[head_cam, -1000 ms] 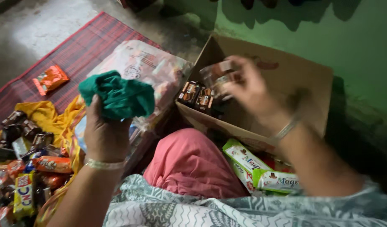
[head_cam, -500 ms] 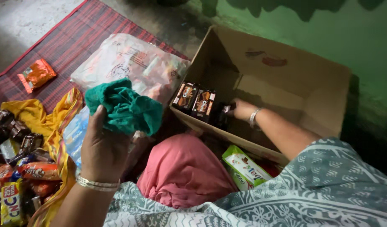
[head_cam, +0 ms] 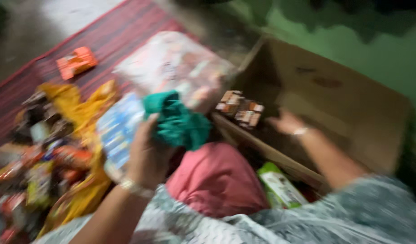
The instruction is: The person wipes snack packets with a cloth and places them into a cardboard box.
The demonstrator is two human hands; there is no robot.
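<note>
Head view: right hand [head_cam: 285, 123] reached into cardboard box [head_cam: 352, 113], packing step.
Left hand [head_cam: 149, 151] gripped green cloth [head_cam: 176, 119]; right grasp was too blurred to tell; placing needs care.

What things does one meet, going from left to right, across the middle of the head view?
Pile of snack packets → yellow cloth → left hand → green cloth → small dark packets → right hand → cardboard box.

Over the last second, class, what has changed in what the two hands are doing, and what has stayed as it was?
The right hand, which held a small packet up above the cardboard box a second ago, has gone down inside the box; blur hides whether it still has anything in its grip. The left hand stays raised, still clutching the green cloth. The brown packets in the box and the snack pile have not moved.
</note>
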